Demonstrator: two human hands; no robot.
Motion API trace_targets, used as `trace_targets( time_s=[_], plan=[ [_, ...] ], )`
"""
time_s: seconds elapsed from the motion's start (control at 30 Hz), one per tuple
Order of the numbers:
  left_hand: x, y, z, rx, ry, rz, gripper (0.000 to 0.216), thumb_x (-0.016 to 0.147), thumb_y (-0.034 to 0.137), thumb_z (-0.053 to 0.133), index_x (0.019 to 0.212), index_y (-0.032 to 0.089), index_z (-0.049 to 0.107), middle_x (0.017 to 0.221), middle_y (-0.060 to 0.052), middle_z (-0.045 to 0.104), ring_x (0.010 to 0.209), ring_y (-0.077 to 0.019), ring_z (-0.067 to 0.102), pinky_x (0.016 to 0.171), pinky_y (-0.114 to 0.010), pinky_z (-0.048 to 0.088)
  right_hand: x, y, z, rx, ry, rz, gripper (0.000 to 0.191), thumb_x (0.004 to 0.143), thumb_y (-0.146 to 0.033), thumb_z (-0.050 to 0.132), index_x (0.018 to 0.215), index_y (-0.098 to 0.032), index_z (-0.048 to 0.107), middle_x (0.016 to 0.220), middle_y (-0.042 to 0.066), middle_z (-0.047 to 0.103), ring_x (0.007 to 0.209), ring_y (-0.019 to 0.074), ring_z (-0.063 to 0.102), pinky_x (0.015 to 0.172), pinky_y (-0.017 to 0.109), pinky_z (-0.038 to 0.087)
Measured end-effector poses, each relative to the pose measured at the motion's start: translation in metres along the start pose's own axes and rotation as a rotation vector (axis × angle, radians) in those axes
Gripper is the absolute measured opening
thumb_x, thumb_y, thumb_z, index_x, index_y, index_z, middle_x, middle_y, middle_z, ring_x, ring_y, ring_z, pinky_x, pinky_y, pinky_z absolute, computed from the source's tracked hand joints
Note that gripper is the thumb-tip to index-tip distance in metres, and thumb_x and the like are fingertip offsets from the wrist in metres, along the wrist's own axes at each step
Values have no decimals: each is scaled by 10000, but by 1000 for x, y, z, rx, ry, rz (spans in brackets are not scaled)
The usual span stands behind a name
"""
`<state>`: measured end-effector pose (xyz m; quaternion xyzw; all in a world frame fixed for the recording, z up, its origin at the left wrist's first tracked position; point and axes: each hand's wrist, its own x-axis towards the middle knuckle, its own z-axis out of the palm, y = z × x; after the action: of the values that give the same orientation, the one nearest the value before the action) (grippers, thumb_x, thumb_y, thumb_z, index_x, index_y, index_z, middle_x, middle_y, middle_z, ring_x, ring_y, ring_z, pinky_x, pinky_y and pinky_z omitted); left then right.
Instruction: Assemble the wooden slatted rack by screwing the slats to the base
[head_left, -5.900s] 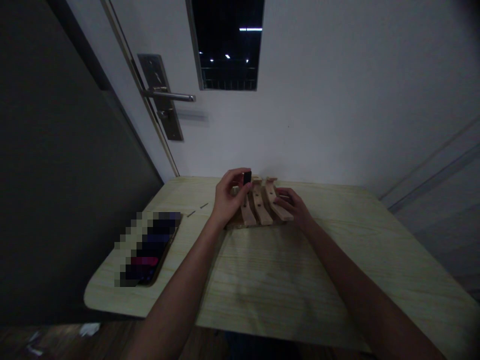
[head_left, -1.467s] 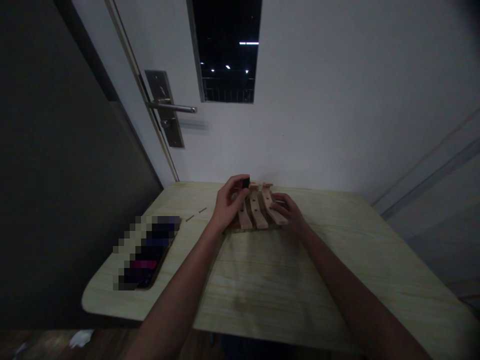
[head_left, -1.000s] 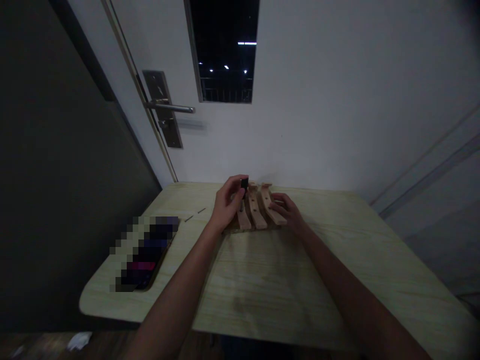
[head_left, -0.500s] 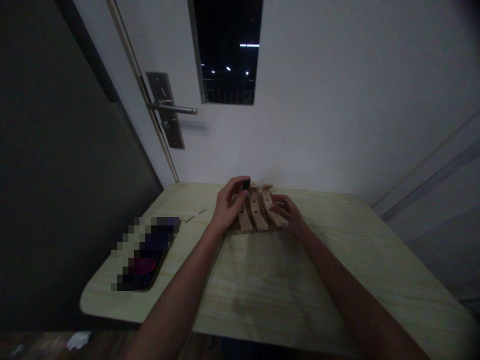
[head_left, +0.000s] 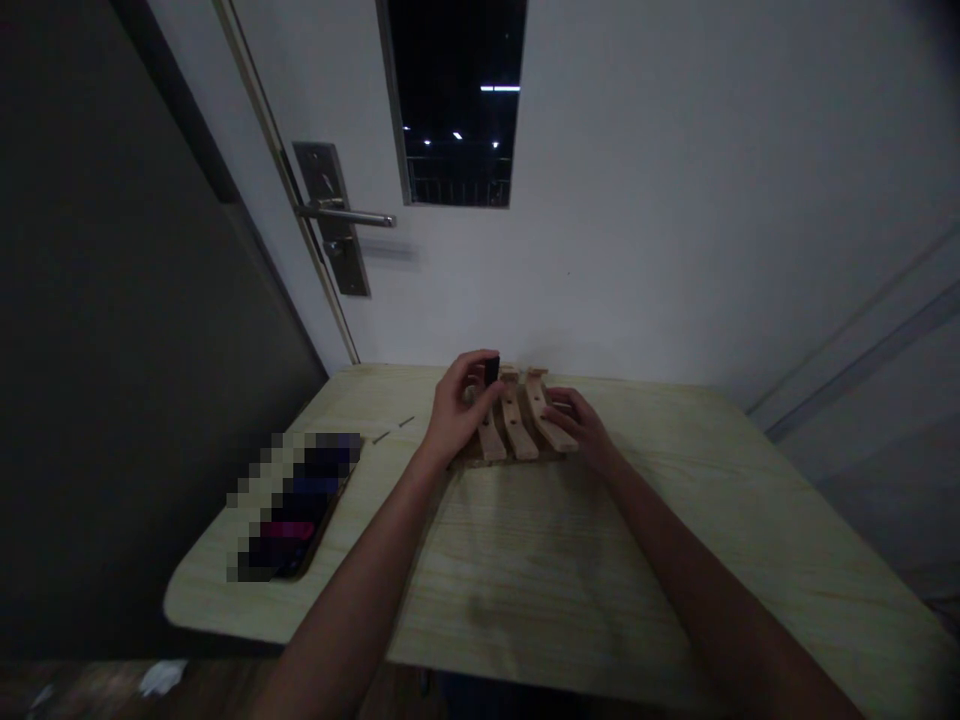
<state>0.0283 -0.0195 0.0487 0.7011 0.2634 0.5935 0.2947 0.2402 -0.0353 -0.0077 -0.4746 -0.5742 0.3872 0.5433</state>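
A wooden rack (head_left: 520,436) lies near the table's far edge, with three curved wooden hooks on a darker base board. Dark holes show along the hooks. Between thumb and fingers, my left hand (head_left: 456,405) pinches a small black block-like piece (head_left: 491,370) upright above the left hook; its lower end is hidden by the thumb. My right hand (head_left: 586,425) grips the rack's right side, its fingertips against the right hook.
Two thin screws (head_left: 381,437) lie on the pale wooden table (head_left: 517,560), left of my left hand. A phone (head_left: 307,510), partly pixelated, rests near the left edge. Behind the table stands a white door with a metal handle (head_left: 349,215) and a dark window.
The view shifts very slightly. My left thumb has moved a little up and right along the black piece, which stands a bit more upright. My right hand stays on the rack.
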Motion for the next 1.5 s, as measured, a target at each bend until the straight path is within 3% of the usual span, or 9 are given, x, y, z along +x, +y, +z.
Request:
trace_targets(
  time_s=[0.1, 0.4, 0.8, 1.1, 1.3, 1.5],
  plan=[
    [0, -2, 1, 52, 49, 5, 349, 747, 250, 675, 1080, 266, 572, 1031, -32, 567, 917, -151, 557, 792, -299, 480, 0, 0, 0, -8, 9, -8, 404, 696, -493, 681, 983, -243, 546, 1098, 71, 596, 971, 217, 603, 847, 400, 495],
    [0, 0, -1, -62, -8, -22, 313, 838, 204, 531, 1145, 261, 548, 1074, -45, 585, 954, -156, 568, 835, -310, 478, 0, 0, 0, -10, 19, -1, 419, 676, -514, 686, 970, -249, 549, 1087, 69, 606, 972, 222, 604, 831, 403, 502],
    [1, 1, 0, 59, 45, 19, 315, 759, 252, 669, 1064, 253, 592, 1012, -40, 559, 923, -153, 568, 778, -281, 492, -2, -6, 3, 17, -3, 31, 406, 688, -491, 683, 985, -249, 548, 1076, 70, 617, 949, 229, 618, 797, 392, 516],
    [-3, 1, 0, -8, -19, -2, 313, 878, 268, 499, 1189, 259, 524, 1108, -60, 584, 961, -157, 570, 851, -316, 476, 0, -2, 3, 3, 3, 15, 419, 681, -509, 678, 991, -252, 563, 1107, 65, 612, 969, 236, 611, 836, 416, 501],
    [-1, 0, 0, 137, 73, 59, 321, 770, 263, 660, 1082, 255, 586, 1012, -42, 541, 889, -147, 547, 766, -278, 480, 0, -2, 4, 26, 2, 13, 406, 685, -497, 677, 990, -255, 562, 1105, 63, 608, 975, 236, 605, 841, 413, 495],
    [-1, 0, 0, 118, 66, 24, 320, 794, 246, 629, 1108, 266, 573, 975, -34, 546, 885, -141, 549, 758, -277, 478, 0, -3, 3, 35, 3, 31, 421, 673, -492, 683, 989, -246, 555, 1100, 69, 602, 982, 241, 599, 861, 428, 474]
  ],
)
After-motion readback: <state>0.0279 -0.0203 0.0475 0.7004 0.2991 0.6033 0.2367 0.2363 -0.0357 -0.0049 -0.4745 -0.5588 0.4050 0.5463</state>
